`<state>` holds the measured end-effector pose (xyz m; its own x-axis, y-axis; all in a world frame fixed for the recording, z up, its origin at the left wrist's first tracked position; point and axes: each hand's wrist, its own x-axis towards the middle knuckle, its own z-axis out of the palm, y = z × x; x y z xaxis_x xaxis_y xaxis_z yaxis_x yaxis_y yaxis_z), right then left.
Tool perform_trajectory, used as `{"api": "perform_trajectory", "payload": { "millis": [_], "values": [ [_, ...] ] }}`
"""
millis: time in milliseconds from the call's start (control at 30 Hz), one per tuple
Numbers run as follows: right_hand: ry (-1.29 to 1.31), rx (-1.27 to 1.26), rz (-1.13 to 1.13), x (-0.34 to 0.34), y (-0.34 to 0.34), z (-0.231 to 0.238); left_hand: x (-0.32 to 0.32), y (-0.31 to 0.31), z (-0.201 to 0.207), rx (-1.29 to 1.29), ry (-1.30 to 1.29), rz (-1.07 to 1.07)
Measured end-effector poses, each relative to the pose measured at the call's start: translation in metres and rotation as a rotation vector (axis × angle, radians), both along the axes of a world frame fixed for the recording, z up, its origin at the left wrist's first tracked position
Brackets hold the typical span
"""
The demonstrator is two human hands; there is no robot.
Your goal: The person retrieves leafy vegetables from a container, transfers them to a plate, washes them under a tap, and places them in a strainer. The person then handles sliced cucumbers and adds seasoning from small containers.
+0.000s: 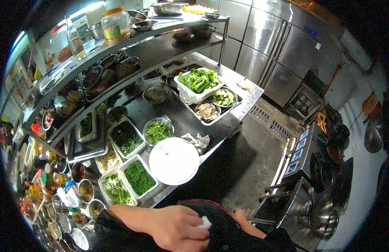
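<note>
My left hand (177, 229) is in front of my dark apron at the lower edge, its fingers curled round a small white wad (205, 223). Whether that wad is cloth or paper cannot be made out. My right hand (239, 216) hangs low beside the red-trimmed apron (215, 212), its fingers mostly hidden. Ahead of my left hand is a stack of white plates (174, 161) at the counter's edge. Beside it stand a white tub of chopped greens (138, 177) and a tub of pale-and-green shreds (120, 190).
A crumpled pale cloth (198, 143) lies behind the plates. Farther back, a white basket of leafy greens (198, 83) sits on a tray. Shelves (161, 40) overhang the counter. Seasoning bowls (86, 191) crowd the left. A steel stove (301, 151) and pans (322, 210) stand at right.
</note>
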<state>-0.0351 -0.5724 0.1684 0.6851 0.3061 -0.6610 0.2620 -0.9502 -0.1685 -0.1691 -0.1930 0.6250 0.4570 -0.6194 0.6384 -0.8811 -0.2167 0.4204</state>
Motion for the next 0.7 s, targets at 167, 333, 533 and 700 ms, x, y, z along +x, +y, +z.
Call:
{"api": "perform_trajectory", "payload": {
  "millis": [167,333,533,700],
  "values": [
    [-0.034,0.035,-0.06,-0.013,-0.006,-0.001,-0.002,0.053,-0.064,-0.124,0.019,0.269],
    [-0.06,0.063,0.026,0.029,-0.022,0.014,0.009,0.065,-0.111,-0.171,0.099,0.424],
    [-0.248,0.036,0.177,0.174,0.035,0.023,0.024,0.049,-0.116,-0.172,0.294,0.371],
    [-0.568,0.569,-0.035,0.338,0.172,0.046,0.041,0.056,-0.11,-0.07,0.541,0.57]
  ]
}}
